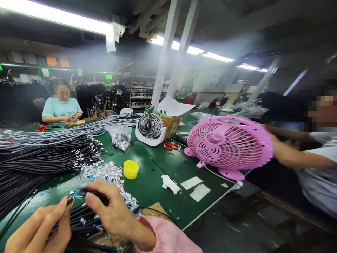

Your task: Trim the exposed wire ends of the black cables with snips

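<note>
My left hand (43, 226) is closed, its thumb and fingers pinching a black cable (70, 200) close to its stripped end. Thin blue and pale wires (76, 193) stick out of that end. My right hand (113, 207), below a pink sleeve, is wrapped around a dark hand tool (98, 196) with a greyish tip; most of it is hidden in the palm, so its kind is unclear. The tool's tip meets the wires. Beneath both hands lie more black cables (81, 225). Silvery foil scraps (105, 172) are heaped just beyond them.
Bundled grey and black cables (39, 158) cover the table's left side. A yellow lid-like cup (131, 169), a plastic bag (119, 137), a white fan (150, 128), red-handled scissors (171, 146) and a pink fan (229, 144) stand around. Co-workers sit across (61, 105) and at right (321, 151).
</note>
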`<state>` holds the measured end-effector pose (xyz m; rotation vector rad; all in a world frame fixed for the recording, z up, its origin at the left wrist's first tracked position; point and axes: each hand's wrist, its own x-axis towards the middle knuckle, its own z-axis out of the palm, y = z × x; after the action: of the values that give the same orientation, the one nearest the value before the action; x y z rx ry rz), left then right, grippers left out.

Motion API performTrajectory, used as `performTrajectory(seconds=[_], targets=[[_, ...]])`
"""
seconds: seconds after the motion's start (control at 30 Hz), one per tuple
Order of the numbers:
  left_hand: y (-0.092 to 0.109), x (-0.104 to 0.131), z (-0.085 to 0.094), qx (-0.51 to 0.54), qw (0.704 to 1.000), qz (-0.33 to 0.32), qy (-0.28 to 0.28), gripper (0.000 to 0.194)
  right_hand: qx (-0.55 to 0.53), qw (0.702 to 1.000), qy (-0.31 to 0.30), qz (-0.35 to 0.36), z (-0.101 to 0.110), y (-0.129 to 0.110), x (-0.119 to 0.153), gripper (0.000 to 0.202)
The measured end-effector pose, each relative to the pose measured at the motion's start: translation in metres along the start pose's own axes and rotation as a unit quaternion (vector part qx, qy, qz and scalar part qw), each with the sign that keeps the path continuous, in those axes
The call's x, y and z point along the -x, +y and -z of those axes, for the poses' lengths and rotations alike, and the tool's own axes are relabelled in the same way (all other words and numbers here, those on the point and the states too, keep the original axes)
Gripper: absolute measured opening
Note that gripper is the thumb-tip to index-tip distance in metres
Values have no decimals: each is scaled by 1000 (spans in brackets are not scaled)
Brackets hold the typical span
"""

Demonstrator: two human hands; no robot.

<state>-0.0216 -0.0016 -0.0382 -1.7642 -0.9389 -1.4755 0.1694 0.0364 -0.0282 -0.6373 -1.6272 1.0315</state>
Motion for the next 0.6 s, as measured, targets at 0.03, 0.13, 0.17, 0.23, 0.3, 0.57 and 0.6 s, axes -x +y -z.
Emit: performTrajectory(seconds=[0.03,0.13,0.17,0.23,0.3,0.57,0.6], targets=[[0,-2,1,-3,1000,-23,-3,22,8,1000,-7,-1,0,4,1,30],[3,-15,2,-8,997,-75,-4,28,21,1000,-14,-4,0,9,1,34],[4,-19,2,-6,996,-85,-2,30,22,1000,-15,-3,0,8,1,36],[6,-23,2,-5,995,-100,-5,32,22,1000,-16,-2,0,7,1,38],[8,-21,1,-7,995,-99,-10,31,18,1000,-17,-5,-1,4,0,39],[12,-15,-2,-8,999,-43,2,28,-4,998,-20,-62,1,-4,-2,29],[12,-16,-1,-8,999,-52,0,28,-5,998,-17,-63,1,-5,-2,28]])
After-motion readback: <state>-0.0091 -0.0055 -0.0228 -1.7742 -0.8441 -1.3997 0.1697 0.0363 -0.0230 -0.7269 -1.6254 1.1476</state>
